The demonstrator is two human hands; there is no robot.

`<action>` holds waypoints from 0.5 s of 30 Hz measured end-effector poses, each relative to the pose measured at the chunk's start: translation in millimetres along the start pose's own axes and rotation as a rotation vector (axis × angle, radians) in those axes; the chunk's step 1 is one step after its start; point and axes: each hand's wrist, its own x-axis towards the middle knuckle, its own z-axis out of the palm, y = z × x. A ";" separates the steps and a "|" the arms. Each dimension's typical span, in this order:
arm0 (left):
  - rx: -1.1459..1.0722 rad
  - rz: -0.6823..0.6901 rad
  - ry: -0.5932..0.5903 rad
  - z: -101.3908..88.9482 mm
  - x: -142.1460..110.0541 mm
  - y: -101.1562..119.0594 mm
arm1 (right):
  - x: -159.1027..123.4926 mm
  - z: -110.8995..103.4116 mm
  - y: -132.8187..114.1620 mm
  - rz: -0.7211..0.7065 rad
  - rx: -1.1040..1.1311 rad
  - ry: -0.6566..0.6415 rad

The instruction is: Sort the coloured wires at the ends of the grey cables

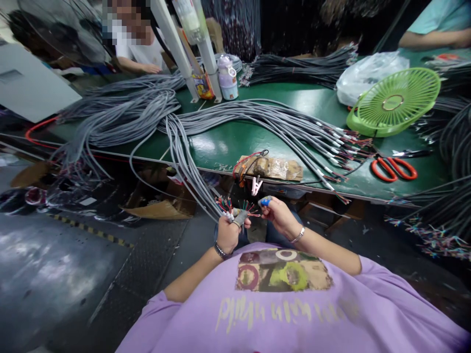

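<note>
Cables [187, 164] clasped in curled left hand [228, 235], coloured wires [223, 202] splayed. Right hand [281, 217] just beside, fingertips together; can't tell if pinching wire.

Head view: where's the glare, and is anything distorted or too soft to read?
Head view: pale glare on the green tabletop and grey floor. Head view: white posts lean, probably wide-angle distortion. Head view: co-worker's head pixelated; wire ends at the left hand too fine to separate.

A tilted green fan [393, 102] stands just beside a plastic bag [362, 78], near orange-handled scissors [393, 165]. A lilac bottle [228, 82] stands beside a yellow packet [203, 87].
</note>
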 end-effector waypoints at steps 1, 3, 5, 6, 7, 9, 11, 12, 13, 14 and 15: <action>0.007 0.003 -0.005 -0.2 -0.1 -0.5 | 0.1 -0.5 -2.4 0.016 -0.005 -0.029; 0.025 0.012 -0.015 -0.7 -0.2 -1.7 | -0.2 1.1 -6.8 0.033 -0.084 -0.108; 0.043 0.013 -0.031 -1.0 -0.6 -2.9 | -0.9 5.8 -9.2 0.013 -0.193 -0.181; 0.050 0.013 -0.041 -1.1 -0.8 -3.3 | -1.1 8.8 -9.3 -0.011 -0.235 -0.208; 0.058 0.016 -0.052 -1.2 -1.2 -3.4 | -1.0 12.0 -8.8 -0.037 -0.262 -0.226; 0.076 0.026 -0.071 -1.4 -2.2 -3.1 | 0.8 17.2 -6.3 -0.077 -0.274 -0.234; 0.086 0.030 -0.076 -1.7 -3.4 -2.4 | 4.8 19.2 -3.5 -0.093 -0.252 -0.194; 0.085 0.025 -0.075 -1.9 -4.1 -1.9 | 7.6 18.5 -2.6 -0.091 -0.223 -0.150; 0.080 0.015 -0.074 -2.2 -4.7 -1.3 | 10.7 16.6 -2.3 -0.087 -0.181 -0.096; 0.074 0.002 -0.074 -2.6 -5.3 -0.6 | 13.9 13.4 -2.6 -0.086 -0.129 -0.036; 0.068 -0.011 -0.072 -3.1 -5.8 0.3 | 17.1 9.3 -3.6 -0.085 -0.068 0.023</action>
